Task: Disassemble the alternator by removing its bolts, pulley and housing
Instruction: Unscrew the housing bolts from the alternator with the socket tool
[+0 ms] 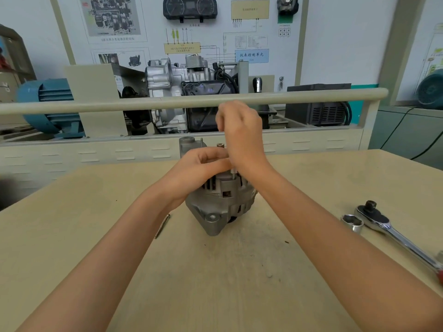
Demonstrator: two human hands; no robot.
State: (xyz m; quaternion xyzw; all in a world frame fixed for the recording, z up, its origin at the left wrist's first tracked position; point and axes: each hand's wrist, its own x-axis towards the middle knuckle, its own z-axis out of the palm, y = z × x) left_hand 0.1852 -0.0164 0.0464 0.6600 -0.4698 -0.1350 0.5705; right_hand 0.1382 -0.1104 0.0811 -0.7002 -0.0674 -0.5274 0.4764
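Observation:
The grey alternator (220, 204) stands on the tan table (215, 271), one mounting ear toward me. My left hand (201, 168) grips its upper part from the left. Just above it, my right hand (242, 133) is blurred, with its fingers pinched together. A thin bolt (233, 172) rises out of the housing under that hand, and its top is hidden by the hand. Another long bolt (163, 225) lies loose on the table left of the alternator, beneath my left forearm.
A chrome ratchet wrench (395, 236) and a loose socket (352, 222) lie at the right of the table. Behind the table's far edge run a beige rail (96, 106) and a training stand with a gearbox (182, 92) and a blue motor (48, 101).

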